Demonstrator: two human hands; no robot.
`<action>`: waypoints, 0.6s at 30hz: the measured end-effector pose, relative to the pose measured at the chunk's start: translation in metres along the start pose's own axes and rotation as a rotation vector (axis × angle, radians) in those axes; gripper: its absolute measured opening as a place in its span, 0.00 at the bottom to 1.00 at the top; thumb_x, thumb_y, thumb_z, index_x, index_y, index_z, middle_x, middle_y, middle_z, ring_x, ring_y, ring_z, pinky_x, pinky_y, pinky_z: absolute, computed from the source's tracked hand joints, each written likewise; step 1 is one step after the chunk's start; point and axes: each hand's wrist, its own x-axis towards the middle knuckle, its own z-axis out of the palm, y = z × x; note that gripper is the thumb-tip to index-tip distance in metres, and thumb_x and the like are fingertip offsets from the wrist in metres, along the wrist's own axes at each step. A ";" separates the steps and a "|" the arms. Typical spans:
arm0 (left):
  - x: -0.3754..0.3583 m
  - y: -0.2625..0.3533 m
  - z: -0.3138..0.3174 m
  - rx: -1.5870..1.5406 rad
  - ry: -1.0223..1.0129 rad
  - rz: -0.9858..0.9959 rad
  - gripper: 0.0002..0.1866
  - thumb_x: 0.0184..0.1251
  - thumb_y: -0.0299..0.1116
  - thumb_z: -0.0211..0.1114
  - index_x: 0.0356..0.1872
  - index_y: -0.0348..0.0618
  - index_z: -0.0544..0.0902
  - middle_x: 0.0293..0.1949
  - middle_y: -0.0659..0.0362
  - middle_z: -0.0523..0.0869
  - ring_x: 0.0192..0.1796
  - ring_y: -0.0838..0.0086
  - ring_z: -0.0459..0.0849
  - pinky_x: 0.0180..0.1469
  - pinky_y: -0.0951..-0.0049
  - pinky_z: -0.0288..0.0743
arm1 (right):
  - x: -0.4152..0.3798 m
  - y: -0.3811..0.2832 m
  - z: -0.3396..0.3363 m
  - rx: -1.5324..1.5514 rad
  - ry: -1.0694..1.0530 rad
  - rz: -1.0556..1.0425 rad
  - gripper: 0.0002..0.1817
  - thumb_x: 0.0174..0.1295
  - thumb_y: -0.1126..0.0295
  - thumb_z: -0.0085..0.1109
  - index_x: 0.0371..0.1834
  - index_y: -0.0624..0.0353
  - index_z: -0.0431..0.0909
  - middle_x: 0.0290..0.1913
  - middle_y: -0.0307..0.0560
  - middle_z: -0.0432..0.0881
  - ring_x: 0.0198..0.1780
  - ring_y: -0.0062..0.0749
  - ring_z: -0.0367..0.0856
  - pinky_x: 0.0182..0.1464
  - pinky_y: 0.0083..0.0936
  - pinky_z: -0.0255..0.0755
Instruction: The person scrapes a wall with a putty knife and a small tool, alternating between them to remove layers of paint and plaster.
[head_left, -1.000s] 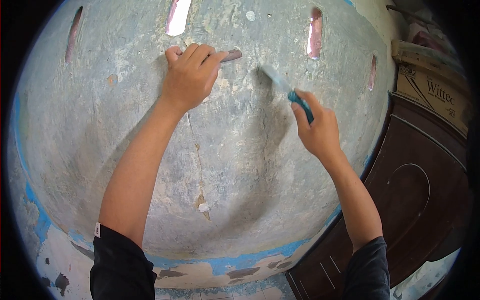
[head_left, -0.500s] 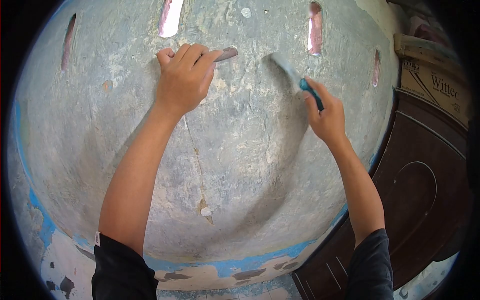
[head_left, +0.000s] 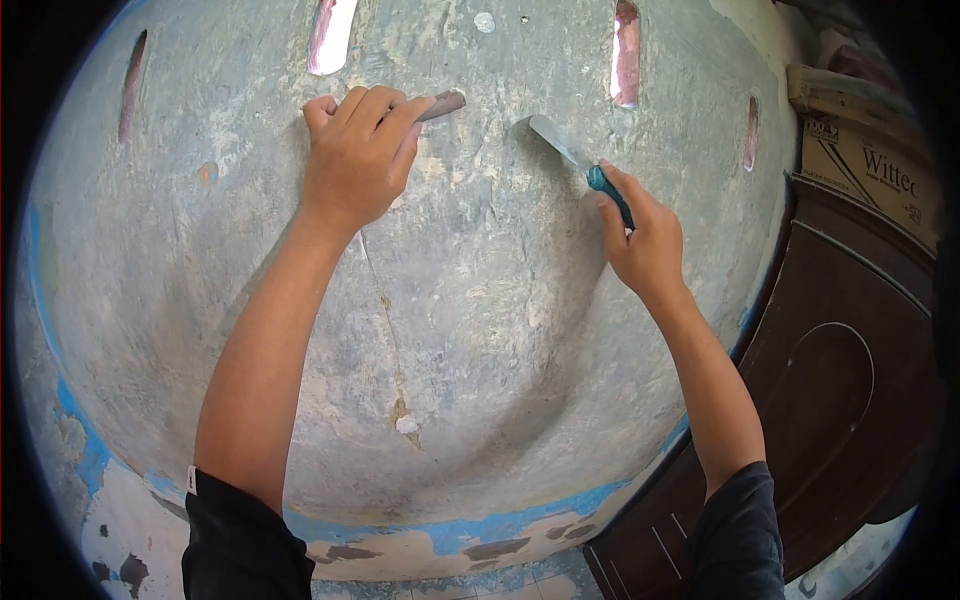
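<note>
Fingers of the left hand (head_left: 355, 160) are curled, and they grasp a folded brown-grey piece (head_left: 443, 105) close to the wall (head_left: 480, 290); its right end comes out beyond the index finger. At the far left, the wall has one narrow slot (head_left: 131, 90). Further right, a wider bright slot (head_left: 332, 38) is just above this hand. Below the hand, a thin crack (head_left: 396, 360) goes down to a small broken spot, and blue paint (head_left: 470, 530) runs along the lower wall.

To the right of the folded piece is the putty knife (head_left: 562, 146), tilted, with its blade toward the upper left. Whether the blade touches the wall, I cannot tell. The right hand (head_left: 647, 238) has its fingers closed around the teal handle (head_left: 612, 195). Above it is a reddish slot (head_left: 626, 55). At the far right, a cardboard box (head_left: 865, 165) marked "Wittec" is above dark brown wooden furniture (head_left: 825, 350).
</note>
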 end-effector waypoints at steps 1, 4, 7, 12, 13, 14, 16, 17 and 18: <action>0.000 0.000 0.001 0.001 0.003 0.003 0.17 0.66 0.29 0.70 0.56 0.52 0.86 0.45 0.64 0.85 0.48 0.72 0.81 0.53 0.62 0.58 | 0.000 0.000 0.001 0.021 0.005 -0.001 0.19 0.70 0.66 0.64 0.64 0.49 0.82 0.45 0.54 0.90 0.40 0.49 0.90 0.42 0.35 0.80; 0.000 0.001 0.000 0.001 0.002 -0.001 0.17 0.65 0.28 0.71 0.55 0.51 0.86 0.44 0.64 0.85 0.47 0.72 0.81 0.53 0.62 0.58 | -0.001 0.001 0.004 0.056 0.034 0.000 0.18 0.70 0.66 0.64 0.63 0.51 0.82 0.44 0.54 0.90 0.39 0.49 0.90 0.41 0.36 0.80; 0.001 0.001 0.000 -0.024 0.007 0.016 0.17 0.65 0.28 0.71 0.55 0.51 0.86 0.44 0.64 0.85 0.47 0.72 0.81 0.52 0.63 0.59 | 0.005 0.001 0.003 0.075 0.035 0.030 0.18 0.71 0.65 0.63 0.62 0.52 0.82 0.43 0.55 0.90 0.39 0.49 0.90 0.41 0.35 0.80; 0.001 0.000 0.000 -0.025 0.006 0.020 0.18 0.65 0.27 0.71 0.55 0.50 0.87 0.44 0.64 0.85 0.46 0.72 0.81 0.53 0.63 0.59 | 0.005 0.000 0.003 0.111 0.031 0.032 0.17 0.71 0.65 0.63 0.61 0.52 0.83 0.42 0.56 0.90 0.38 0.50 0.90 0.41 0.35 0.80; 0.001 0.000 0.000 -0.026 0.007 0.023 0.17 0.65 0.27 0.71 0.55 0.50 0.87 0.44 0.64 0.85 0.46 0.72 0.81 0.53 0.63 0.59 | 0.006 0.003 0.003 0.109 0.042 0.030 0.17 0.71 0.65 0.63 0.61 0.52 0.83 0.41 0.55 0.90 0.38 0.50 0.90 0.41 0.35 0.80; 0.001 0.000 0.000 -0.025 0.006 0.022 0.17 0.65 0.27 0.71 0.55 0.50 0.87 0.44 0.64 0.85 0.47 0.72 0.81 0.53 0.63 0.59 | 0.006 0.004 0.003 0.106 0.051 0.028 0.17 0.71 0.65 0.63 0.61 0.52 0.83 0.41 0.55 0.90 0.38 0.50 0.90 0.41 0.36 0.80; 0.000 0.000 0.002 -0.029 0.004 0.017 0.17 0.65 0.27 0.71 0.55 0.50 0.86 0.44 0.63 0.85 0.47 0.71 0.81 0.53 0.63 0.59 | 0.008 0.000 -0.001 0.095 0.023 0.084 0.17 0.71 0.65 0.64 0.61 0.52 0.83 0.41 0.56 0.90 0.37 0.51 0.90 0.41 0.36 0.80; 0.000 0.001 0.001 -0.033 -0.001 0.016 0.18 0.65 0.27 0.71 0.55 0.50 0.86 0.44 0.63 0.85 0.47 0.71 0.81 0.53 0.63 0.60 | 0.009 -0.002 -0.003 0.087 0.008 0.110 0.17 0.71 0.65 0.64 0.61 0.52 0.83 0.40 0.56 0.90 0.37 0.51 0.90 0.41 0.37 0.80; 0.000 0.001 0.001 -0.036 -0.004 0.014 0.18 0.65 0.27 0.71 0.56 0.49 0.86 0.44 0.63 0.85 0.47 0.71 0.81 0.53 0.63 0.60 | 0.008 -0.002 -0.003 0.080 0.006 0.087 0.17 0.71 0.65 0.64 0.61 0.52 0.83 0.40 0.56 0.89 0.37 0.52 0.90 0.41 0.37 0.80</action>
